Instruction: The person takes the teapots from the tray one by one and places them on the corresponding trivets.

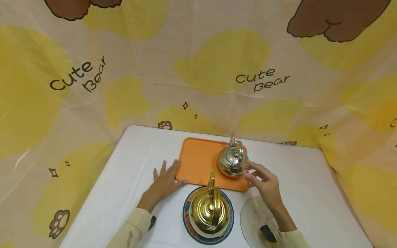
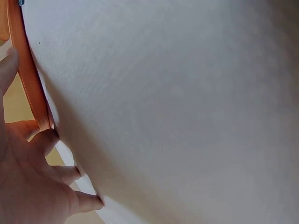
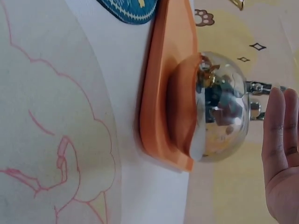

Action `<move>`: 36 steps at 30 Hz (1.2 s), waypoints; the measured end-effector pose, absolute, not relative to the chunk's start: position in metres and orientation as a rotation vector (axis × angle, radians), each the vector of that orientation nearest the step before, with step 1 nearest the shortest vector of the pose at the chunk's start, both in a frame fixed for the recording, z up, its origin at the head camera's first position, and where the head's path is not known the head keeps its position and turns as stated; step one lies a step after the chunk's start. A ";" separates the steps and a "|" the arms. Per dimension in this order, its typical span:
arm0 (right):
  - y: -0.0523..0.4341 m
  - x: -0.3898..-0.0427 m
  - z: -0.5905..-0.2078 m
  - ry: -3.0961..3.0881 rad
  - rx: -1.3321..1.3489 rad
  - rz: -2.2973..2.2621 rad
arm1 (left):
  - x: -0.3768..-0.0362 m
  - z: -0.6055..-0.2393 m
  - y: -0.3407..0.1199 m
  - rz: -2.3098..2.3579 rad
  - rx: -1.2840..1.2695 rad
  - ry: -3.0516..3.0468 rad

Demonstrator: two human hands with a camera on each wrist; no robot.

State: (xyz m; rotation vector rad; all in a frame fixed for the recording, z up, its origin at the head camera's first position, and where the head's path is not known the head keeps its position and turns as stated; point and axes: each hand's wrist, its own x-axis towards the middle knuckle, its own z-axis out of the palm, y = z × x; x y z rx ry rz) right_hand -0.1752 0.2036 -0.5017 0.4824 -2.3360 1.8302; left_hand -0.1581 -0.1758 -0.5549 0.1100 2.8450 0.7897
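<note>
A silver teapot stands on the right part of an orange tray, its handle upright. Beside the pot's right side is my right hand, with nothing held. The right wrist view shows its fingers fairly straight near the silver teapot; whether they touch it I cannot tell. With fingers spread, my left hand rests at the tray's left edge. In the left wrist view, that hand's fingertips meet the cloth by the orange rim. A gold teapot sits in front of the tray.
Under the gold teapot lies a round plate with a dark blue patterned rim. A pale round plate with a pink line drawing lies to its right, partly under my right forearm. Behind the white table hangs a bear-print cloth.
</note>
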 end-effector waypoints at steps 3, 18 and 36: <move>0.206 -0.183 -0.504 -2.350 0.431 1.841 | -0.159 -0.555 -0.176 0.798 0.103 2.842; 0.208 -0.207 -0.511 -2.384 0.390 1.890 | -0.160 -0.555 -0.175 0.804 0.105 2.837; 0.196 -0.218 -0.508 -2.393 0.379 1.956 | -0.160 -0.555 -0.174 0.789 0.098 2.832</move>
